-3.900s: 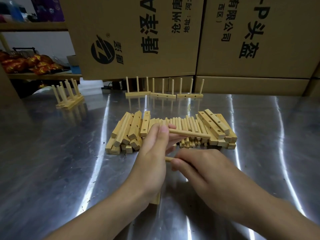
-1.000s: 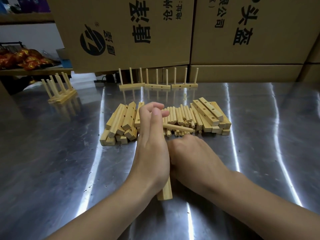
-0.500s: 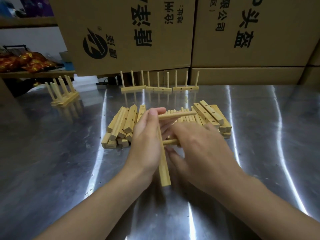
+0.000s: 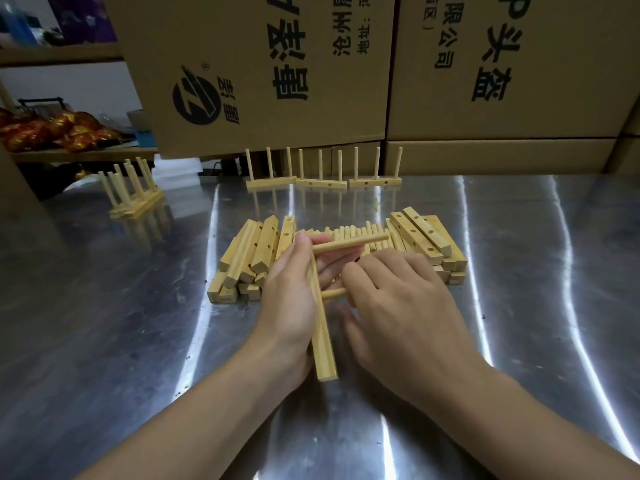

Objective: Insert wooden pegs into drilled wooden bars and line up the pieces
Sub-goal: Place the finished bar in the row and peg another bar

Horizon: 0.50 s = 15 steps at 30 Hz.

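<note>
Two pegs [image 4: 349,242] in bar [image 4: 323,344]; left hand [image 4: 291,299] grips bar; right hand [image 4: 398,306] pinches lower peg [image 4: 332,294]; pile [image 4: 256,251] just behind

Single head-worn view
It looks forward and down across the table [image 4: 104,341], close above left hand [image 4: 291,303] and right hand [image 4: 398,306].

cardboard boxes [image 4: 381,64] behind a metal table [image 4: 104,341]; red packets [image 4: 52,131] on shelf.

A storeroom-like workshop: stacked printed cardboard cartons [image 4: 346,64] behind a steel worktable [image 4: 104,341], shelving [image 4: 52,51] at left
</note>
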Available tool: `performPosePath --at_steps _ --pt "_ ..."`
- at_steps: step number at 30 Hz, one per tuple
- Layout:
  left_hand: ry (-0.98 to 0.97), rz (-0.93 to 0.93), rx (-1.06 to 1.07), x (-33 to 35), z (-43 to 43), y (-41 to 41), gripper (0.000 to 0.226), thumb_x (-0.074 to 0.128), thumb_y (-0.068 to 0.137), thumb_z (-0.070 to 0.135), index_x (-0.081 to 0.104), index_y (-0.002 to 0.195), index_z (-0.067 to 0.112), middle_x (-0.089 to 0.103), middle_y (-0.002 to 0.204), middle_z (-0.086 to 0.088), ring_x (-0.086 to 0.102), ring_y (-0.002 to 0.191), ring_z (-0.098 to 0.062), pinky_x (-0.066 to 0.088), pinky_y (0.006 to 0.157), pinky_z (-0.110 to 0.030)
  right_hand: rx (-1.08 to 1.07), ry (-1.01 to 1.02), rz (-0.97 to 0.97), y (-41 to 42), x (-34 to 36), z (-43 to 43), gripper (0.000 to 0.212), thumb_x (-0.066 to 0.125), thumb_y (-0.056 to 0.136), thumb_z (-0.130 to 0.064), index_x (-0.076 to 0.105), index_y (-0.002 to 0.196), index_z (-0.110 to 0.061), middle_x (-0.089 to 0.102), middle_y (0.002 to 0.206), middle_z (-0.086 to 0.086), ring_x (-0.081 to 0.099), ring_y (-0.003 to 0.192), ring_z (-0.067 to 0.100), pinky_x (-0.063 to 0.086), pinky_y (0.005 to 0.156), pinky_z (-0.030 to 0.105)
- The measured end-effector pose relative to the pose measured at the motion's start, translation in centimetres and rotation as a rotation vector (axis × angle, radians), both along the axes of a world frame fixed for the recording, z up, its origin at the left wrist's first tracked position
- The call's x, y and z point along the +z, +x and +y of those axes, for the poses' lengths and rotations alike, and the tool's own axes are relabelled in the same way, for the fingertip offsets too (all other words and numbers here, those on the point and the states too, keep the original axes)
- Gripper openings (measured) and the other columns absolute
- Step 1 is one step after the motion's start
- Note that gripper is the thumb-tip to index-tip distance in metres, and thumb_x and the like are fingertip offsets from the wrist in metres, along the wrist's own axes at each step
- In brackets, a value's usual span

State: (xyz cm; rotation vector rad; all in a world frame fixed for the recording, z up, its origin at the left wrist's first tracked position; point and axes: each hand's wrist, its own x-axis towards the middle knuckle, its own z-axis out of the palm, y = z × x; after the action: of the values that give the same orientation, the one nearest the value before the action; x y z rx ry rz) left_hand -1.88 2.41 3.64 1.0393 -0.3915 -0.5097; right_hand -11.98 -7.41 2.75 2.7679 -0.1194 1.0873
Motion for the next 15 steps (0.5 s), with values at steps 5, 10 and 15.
performPosePath --at_steps 5,10,15 --pt "-0.066 0.121 0.09 0.1 -0.3 -0.9 0.044 0.038 0.115 0.037 0.065 0.123 0.002 0.082 0.093 -0.011 0.079 0.076 -0.014 0.059 0.059 -0.023 -0.026 -0.046 -0.018 0.9 0.0 0.3 0.013 0.066 0.084 -0.011 0.056 0.087 -0.017 0.061 0.089 0.005 0.058 0.092 0.029 0.043 0.089 0.039" --pt "0.042 0.067 0.143 -0.3 -0.1 -1.0 0.042 0.037 0.115 0.045 0.064 0.12 0.013 0.082 0.106 -0.007 0.079 0.101 -0.024 0.057 0.083 -0.041 -0.018 -0.012 0.022 1.5 -0.7 1.0 0.021 0.068 0.084 -0.014 0.048 0.086 -0.02 0.049 0.078 0.001 0.039 0.071 0.023 0.03 0.067 0.037" --pt "0.08 -0.022 0.161 -1.0 -0.5 -1.7 0.034 0.035 0.116 0.039 0.059 0.11 0.016 0.083 0.105 -0.001 0.08 0.094 -0.018 0.061 0.082 -0.036 -0.033 0.053 0.123 1.2 -0.7 0.7 0.032 0.083 0.071 -0.013 0.052 0.074 -0.021 0.052 0.063 -0.003 0.03 0.058 0.017 0.023 0.055 0.03"
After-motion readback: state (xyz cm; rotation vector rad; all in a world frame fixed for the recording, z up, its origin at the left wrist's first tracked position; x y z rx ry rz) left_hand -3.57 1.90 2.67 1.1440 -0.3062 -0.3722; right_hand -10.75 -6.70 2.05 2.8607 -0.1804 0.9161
